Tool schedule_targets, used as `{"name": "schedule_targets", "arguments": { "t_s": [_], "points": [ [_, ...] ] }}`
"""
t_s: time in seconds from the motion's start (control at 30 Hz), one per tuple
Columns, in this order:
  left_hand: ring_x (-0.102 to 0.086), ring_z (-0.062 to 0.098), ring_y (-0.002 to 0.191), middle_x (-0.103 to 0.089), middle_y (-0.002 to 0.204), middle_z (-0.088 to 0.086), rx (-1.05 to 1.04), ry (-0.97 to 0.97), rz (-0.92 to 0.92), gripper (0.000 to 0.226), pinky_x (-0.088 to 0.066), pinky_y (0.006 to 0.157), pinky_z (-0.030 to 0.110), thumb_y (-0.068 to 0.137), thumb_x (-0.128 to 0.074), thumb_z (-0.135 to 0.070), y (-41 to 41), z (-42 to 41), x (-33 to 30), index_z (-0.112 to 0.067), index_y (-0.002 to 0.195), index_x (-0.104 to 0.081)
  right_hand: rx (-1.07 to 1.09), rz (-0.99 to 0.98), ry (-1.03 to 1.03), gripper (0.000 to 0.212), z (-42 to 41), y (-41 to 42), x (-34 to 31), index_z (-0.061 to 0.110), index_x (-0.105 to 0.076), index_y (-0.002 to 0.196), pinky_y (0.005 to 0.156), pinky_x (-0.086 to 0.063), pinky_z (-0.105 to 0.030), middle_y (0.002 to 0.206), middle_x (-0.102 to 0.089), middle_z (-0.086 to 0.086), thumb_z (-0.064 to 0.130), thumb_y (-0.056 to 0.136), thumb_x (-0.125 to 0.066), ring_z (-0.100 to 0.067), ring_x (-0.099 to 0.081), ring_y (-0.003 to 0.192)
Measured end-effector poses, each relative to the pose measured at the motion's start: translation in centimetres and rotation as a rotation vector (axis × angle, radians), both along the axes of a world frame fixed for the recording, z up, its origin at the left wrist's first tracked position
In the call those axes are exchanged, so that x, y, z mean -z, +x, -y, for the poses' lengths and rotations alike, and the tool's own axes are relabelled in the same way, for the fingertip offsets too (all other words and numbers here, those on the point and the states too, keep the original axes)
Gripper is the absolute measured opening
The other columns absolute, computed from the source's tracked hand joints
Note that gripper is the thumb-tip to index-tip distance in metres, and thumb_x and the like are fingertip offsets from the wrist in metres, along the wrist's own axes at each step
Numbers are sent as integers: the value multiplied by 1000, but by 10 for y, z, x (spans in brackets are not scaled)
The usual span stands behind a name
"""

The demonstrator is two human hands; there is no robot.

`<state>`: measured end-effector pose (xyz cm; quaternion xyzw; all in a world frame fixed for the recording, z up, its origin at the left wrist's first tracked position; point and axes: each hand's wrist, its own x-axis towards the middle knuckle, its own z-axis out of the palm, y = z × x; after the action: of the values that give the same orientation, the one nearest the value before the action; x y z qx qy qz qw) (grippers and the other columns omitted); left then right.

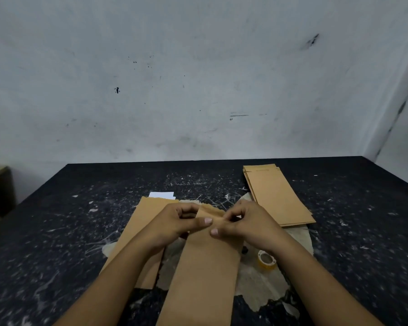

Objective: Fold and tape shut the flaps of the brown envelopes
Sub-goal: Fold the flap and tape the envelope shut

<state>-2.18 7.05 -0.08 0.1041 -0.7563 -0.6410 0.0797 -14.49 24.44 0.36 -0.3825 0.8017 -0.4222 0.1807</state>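
Brown envelope (205,267), lower end cut off at 6 o'clock, flap pinched by left hand (174,225) and right hand (246,223); tape roll (266,258) at 4 o'clock partly hidden behind the right wrist.

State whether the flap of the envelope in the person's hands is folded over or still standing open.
Being folded: both hands, left hand and right hand, pinch the flap of the envelope, bent along its crease, no tape visible.

Landmark = centre envelope (205,262) on table (57,231), held at its far end by both hands. Left of it, touching: envelope pile (139,222), w/ paper sheet (161,195) at pile's far end. Right, near: tape roll (266,258). Far right, behind: envelope stack (276,194).
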Motion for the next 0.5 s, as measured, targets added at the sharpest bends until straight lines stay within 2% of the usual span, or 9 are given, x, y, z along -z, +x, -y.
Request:
{"name": "schedule_targets", "arguments": {
  "t_s": [0.07,0.13,0.17,0.23,0.3,0.37,0.47,0.5],
  "points": [
    [-70,33,95,-74,101,18,-26,-24,0,25,-52,79,43,85,-75,-25,-1,2,1,-12,106,-75,61,-44,-16,43,-1,-2,0,35,-76,72,96,-46,-49,103,-56,14,68,45,-83,-11,-52,106],
    [-69,35,92,-74,99,19,-50,-34,-33,23,-51,77,41,84,-75,-23,-2,2,2,-8,101,-75,46,-11,-18,44,-2,-5,-2,33,-76,66,98,-46,-48,105,-57,16,69,43,-84,-10,-52,110],
    [-70,33,90,-75,98,18,-60,-17,-52,21,-53,76,38,85,-74,-19,-2,1,3,-4,100,-75,14,16,-8,38,-3,-5,-3,30,-74,61,96,-48,-44,104,-60,15,63,48,-88,-9,-57,107],
    [-71,25,86,-75,94,16,-67,10,-66,17,-58,73,30,87,-72,-12,-2,-1,2,0,99,-75,-64,92,8,28,-5,-4,-6,25,-71,54,84,-51,-26,97,-66,12,39,64,-93,-8,-63,98],
    [-71,23,86,-75,95,17,-59,-8,-55,17,-57,75,33,87,-72,-13,-3,-3,2,-1,99,-75,-106,128,12,23,-6,-4,-6,17,-74,59,70,-47,-16,92,-66,11,26,71,-91,-6,-64,91],
    [-71,26,89,-75,97,17,-57,-32,-39,19,-55,79,40,86,-73,-18,-3,-2,4,-4,99,-75,-124,149,27,20,-6,-5,-5,8,-77,68,71,-46,-18,92,-66,11,23,75,-88,-5,-62,89],
    [-69,24,88,-74,99,16,-78,-47,-22,22,-52,79,41,85,-75,-22,-4,-1,6,-6,99,-76,-152,149,49,22,-5,-7,-3,19,-76,61,78,-46,-31,94,-65,3,27,78,-86,-19,-64,96],
    [-69,22,87,-74,98,16,-82,-47,-22,21,-52,77,40,85,-74,-22,-4,-1,7,-6,99,-76,-160,144,58,23,-5,-8,-2,20,-76,60,77,-45,-33,92,-65,1,30,79,-85,-23,-64,93]
  ]
}}
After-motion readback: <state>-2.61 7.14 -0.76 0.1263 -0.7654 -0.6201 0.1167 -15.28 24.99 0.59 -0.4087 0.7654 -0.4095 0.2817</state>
